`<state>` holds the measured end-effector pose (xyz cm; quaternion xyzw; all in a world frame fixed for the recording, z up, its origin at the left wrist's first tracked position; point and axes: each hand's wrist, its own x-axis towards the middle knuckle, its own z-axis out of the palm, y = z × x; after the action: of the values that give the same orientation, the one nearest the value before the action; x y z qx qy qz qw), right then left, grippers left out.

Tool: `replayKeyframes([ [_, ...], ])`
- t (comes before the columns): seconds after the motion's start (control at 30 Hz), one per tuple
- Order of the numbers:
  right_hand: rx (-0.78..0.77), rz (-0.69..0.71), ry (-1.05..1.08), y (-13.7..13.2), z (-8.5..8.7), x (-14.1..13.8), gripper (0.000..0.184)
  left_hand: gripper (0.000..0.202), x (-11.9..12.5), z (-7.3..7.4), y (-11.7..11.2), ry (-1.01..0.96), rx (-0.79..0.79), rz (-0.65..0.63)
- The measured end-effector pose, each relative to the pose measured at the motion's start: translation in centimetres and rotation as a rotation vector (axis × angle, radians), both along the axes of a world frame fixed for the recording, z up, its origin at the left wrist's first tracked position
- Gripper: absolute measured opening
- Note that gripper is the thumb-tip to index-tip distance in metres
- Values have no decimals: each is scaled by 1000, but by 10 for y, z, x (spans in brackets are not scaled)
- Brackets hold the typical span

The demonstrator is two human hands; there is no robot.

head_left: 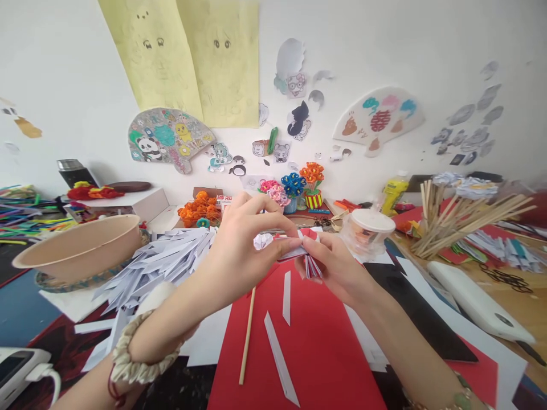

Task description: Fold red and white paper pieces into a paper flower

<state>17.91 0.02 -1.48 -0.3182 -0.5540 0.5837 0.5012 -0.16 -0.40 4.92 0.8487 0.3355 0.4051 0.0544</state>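
My left hand (243, 245) and my right hand (337, 265) meet above a red paper sheet (316, 347), both pinching a small folded red-and-white paper piece (305, 247). The left thumb and fingers press on its white top edge. The right hand grips its fanned folds from below. Two white paper strips (280, 356) and a thin wooden stick (247, 336) lie on the red sheet under the hands.
A pile of folded white paper strips (162, 262) lies at left beside a tan bowl (81, 245). A lidded clear jar (370, 230), a bundle of wooden sticks (453, 219), paper flowers (294, 188) and a white device (478, 304) surround the work area.
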Motion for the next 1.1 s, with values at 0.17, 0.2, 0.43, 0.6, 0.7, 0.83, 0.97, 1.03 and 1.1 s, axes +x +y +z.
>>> replayKeyframes([
  [0.17,14,-34,-61,1,0,0,45,14,1,0,-1,33,-54,39],
  [0.2,27,-37,-70,1,0,0,44,15,1,0,-2,35,-65,50],
  [0.43,66,-102,-104,3,-2,2,46,6,2,-1,0,76,20,64],
  [0.6,101,-177,-96,1,0,0,42,13,5,-10,1,137,149,139],
  [0.7,120,-191,-99,0,1,-1,42,15,8,-15,0,135,186,176],
  [0.83,125,-169,-97,1,2,0,45,17,10,-16,-1,57,-22,216],
  [0.97,100,-91,-61,2,4,5,39,19,9,-11,0,-34,-212,221],
  [1.03,99,-42,-70,2,4,7,37,19,9,-10,0,-53,-273,225],
  [1.1,106,0,-95,3,4,9,35,22,9,-10,0,-83,-335,220],
])
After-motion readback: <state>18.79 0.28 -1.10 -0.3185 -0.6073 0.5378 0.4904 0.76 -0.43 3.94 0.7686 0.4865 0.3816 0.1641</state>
